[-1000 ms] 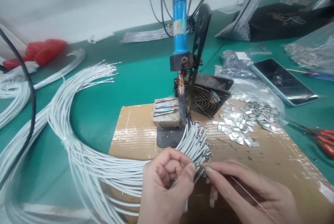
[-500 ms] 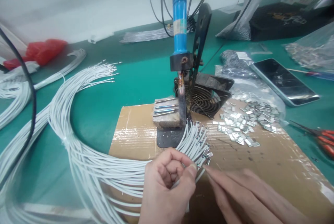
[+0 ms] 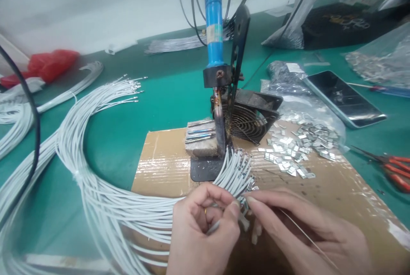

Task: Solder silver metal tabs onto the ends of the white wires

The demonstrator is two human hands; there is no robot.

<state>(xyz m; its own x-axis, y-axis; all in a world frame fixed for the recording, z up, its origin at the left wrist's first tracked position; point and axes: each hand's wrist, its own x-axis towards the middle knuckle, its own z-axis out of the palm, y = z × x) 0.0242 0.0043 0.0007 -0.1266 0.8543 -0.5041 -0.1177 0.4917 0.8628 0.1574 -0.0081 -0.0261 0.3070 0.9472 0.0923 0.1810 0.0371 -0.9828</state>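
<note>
My left hand (image 3: 208, 228) is closed, with thumb and forefinger pinching a white cable (image 3: 214, 227) close to its end. My right hand (image 3: 301, 228) meets it with thumb and forefinger pressed together; the tiny thing at these fingertips is too small to make out. A thin pale strand (image 3: 306, 234) runs below the right fingers. Just beyond both hands lies a bundle of white cables (image 3: 235, 172), several ends carrying small silver tabs. Above the bundle, a blue-handled soldering iron (image 3: 214, 48) hangs tip down in a black stand (image 3: 238, 48).
A grey block with metal rods (image 3: 200, 138) and a small fan (image 3: 250, 117) stand by the iron. Silver tabs (image 3: 294, 151) lie loose on the cardboard (image 3: 160, 159). To the right are a phone (image 3: 346, 98) and red-handled pliers (image 3: 393, 168). More cable (image 3: 73, 138) curves leftward.
My right hand has come in from the right and turned, its fingertips now close against the left ones. The thin strand below it now shows. The view has shifted slightly.
</note>
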